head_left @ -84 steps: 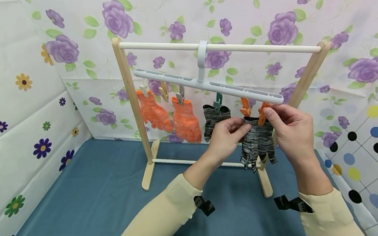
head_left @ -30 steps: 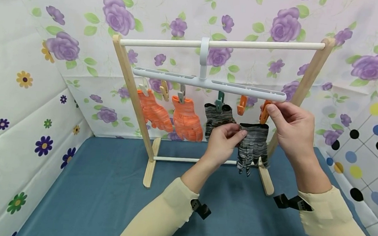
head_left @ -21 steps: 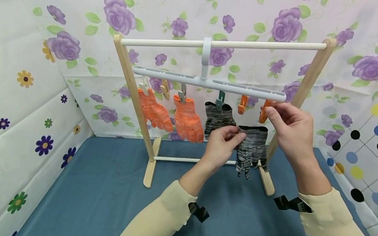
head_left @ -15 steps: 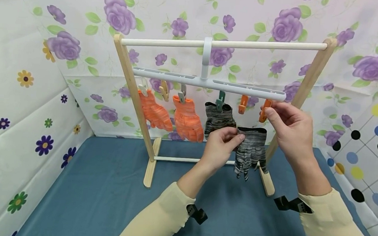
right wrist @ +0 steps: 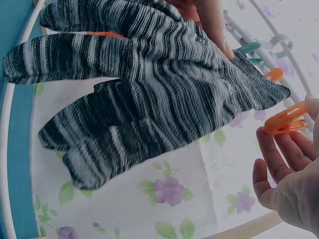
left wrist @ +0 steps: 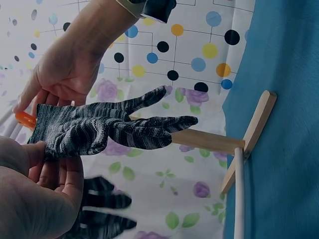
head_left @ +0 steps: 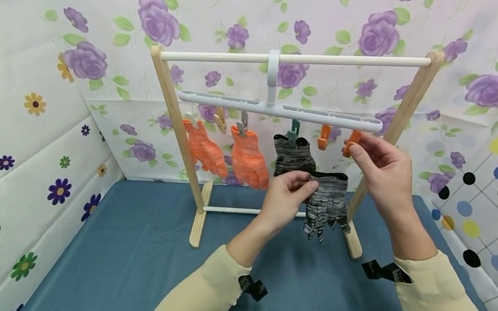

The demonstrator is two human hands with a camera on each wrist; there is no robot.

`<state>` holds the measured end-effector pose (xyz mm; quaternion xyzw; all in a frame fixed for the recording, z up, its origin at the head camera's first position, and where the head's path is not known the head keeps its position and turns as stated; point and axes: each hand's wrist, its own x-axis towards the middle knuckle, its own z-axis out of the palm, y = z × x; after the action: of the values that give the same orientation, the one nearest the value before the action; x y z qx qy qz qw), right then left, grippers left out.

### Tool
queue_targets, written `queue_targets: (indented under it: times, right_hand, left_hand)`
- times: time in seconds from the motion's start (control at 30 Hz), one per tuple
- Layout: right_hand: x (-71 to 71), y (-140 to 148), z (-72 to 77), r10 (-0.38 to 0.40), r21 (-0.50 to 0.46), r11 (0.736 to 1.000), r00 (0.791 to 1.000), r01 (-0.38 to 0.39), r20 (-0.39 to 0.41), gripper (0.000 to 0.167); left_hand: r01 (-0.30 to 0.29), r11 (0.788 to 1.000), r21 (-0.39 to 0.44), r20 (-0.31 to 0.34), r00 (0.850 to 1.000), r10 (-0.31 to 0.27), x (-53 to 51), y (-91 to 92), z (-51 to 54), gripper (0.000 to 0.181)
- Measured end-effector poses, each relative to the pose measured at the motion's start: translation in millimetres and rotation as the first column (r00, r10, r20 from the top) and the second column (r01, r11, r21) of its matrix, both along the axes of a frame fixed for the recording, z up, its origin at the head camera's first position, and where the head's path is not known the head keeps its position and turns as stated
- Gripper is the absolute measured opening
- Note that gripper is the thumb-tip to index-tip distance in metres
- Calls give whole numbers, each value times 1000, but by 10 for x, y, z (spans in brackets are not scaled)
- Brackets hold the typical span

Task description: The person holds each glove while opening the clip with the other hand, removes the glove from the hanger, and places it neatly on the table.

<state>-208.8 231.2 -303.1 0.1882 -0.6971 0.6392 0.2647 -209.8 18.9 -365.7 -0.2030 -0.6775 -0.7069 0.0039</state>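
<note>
My left hand (head_left: 286, 197) pinches a grey-black striped knit glove (head_left: 328, 201) by the corner of its cuff, its fingers hanging down. The right hand (head_left: 381, 173) holds the rightmost orange clothespin (head_left: 352, 144) under the end of the hanger (head_left: 331, 118). In the right wrist view this orange clothespin (right wrist: 286, 119) stands apart from the cuff of the glove (right wrist: 174, 84). A second orange clothespin (head_left: 323, 137) hangs beside it with nothing in it. Behind my left hand, another striped glove (head_left: 293, 156) hangs from a green clothespin (head_left: 293, 133).
Two orange gloves (head_left: 248, 160) hang at the left from pale and grey clothespins, with a yellow clothespin (head_left: 220, 120) between them. The hanger hooks over the white rod (head_left: 348, 61) of a wooden stand (head_left: 411, 100) on a blue cloth (head_left: 145, 245).
The striped glove has come off both orange clothespins. My left hand has drawn it down and to the left. My right hand stays on the rightmost clothespin.
</note>
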Motion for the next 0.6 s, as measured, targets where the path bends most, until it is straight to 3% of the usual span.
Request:
queue_targets:
  times: [0.2, 0.4, 0.6]
  right_hand:
    - [2, 31, -49, 35, -10, 999, 999, -35, -9, 31]
    - [37, 81, -96, -55, 65, 996, 998, 54, 19, 34]
    - [89, 139, -179, -144, 176, 975, 989, 138, 20, 43]
  left_hand:
    - [6, 1000, 14, 6, 1000, -6, 30, -87, -15, 26]
    - [-4, 1000, 3, 8, 1000, 4, 67, -183, -60, 26]
    - [-12, 1000, 24, -3, 1000, 12, 113, -290, -98, 24]
